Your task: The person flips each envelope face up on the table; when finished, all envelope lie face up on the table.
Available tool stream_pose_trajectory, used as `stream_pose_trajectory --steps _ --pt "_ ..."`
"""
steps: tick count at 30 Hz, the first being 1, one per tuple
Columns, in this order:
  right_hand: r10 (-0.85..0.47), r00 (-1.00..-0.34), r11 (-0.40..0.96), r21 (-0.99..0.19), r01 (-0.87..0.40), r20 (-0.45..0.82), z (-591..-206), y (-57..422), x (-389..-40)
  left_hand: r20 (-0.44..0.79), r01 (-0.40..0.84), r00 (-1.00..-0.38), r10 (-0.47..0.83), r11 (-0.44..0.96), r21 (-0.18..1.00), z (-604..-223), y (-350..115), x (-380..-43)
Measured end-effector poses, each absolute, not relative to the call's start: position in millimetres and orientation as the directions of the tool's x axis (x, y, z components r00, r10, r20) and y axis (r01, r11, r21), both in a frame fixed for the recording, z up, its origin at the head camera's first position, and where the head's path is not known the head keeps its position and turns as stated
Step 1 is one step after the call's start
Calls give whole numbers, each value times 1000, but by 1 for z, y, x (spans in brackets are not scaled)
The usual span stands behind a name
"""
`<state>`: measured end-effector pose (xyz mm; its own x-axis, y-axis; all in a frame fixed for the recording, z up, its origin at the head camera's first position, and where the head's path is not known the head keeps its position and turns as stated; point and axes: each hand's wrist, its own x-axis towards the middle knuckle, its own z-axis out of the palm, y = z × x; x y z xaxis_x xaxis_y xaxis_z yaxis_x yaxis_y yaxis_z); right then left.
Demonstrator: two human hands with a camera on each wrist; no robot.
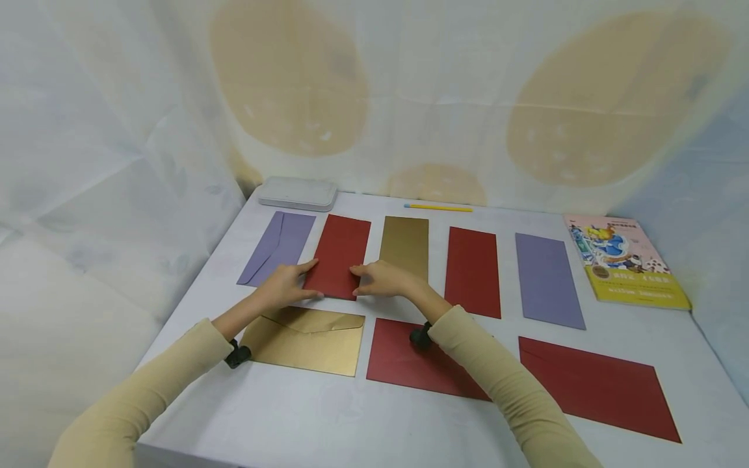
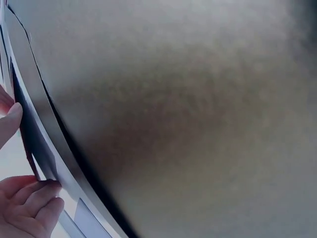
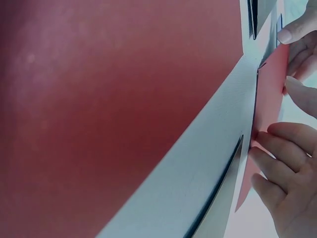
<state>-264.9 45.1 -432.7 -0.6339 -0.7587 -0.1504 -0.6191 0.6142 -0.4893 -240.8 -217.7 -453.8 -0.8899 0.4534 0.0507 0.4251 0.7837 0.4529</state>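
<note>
When viewed from the head camera, shows held red envelope (image 1: pixel 337 255) left of centre in the frame, in the upper row of the table (image 1: pixel 292 416), between flapped purple envelope (image 1: pixel 274 249) and plain gold envelope (image 1: pixel 405 247). Left hand (image 1: pixel 285 285) pinching the left side, thumb by the lower-left corner, fingertip farther up the edge; right hand (image 1: pixel 381 278) grasping the opposite edge, fingers gently curled, thumb by the lower-right corner. Held from both sides, presumably to keep thin paper level and square with the row; gripped only at the margins, perhaps to avoid creasing the face. Laid lengthwise and spaced apart along the upper row, apparently to keep every piece separately reachable; laid crosswise below, flapped gold envelope (image 1: pixel 307 344) and wide red envelope (image 1: pixel 404 364). Set aside along the far edge, likely to leave working room: white case (image 1: pixel 298 194) at upper left, yellow pencil (image 1: pixel 441 208) at upper centre. Looks plain, deep red, rectangular, with straight edges and no visible print on the upward face. Appears thin and narrow in the right wrist view. Cannot tell whether raised or resting.
</note>
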Motion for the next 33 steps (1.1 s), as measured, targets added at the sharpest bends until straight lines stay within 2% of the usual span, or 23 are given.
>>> stream_pose_trajectory --steps 8,17,24,33 --pt "-745 -647 629 -495 -600 -163 -432 45 -263 45 421 -893 449 793 441 -452 -214 -239" --pt "-745 -647 628 -498 -597 -164 -431 43 -261 52 481 -857 513 759 439 -453 -210 -237" --pt "-760 -636 602 -519 -607 -137 -434 43 -261 21 456 -866 500 770 446 -453 -213 -234" --pt "-716 -691 609 -575 -547 -101 -424 68 -263 70 487 -841 536 694 531 -447 -202 -236"
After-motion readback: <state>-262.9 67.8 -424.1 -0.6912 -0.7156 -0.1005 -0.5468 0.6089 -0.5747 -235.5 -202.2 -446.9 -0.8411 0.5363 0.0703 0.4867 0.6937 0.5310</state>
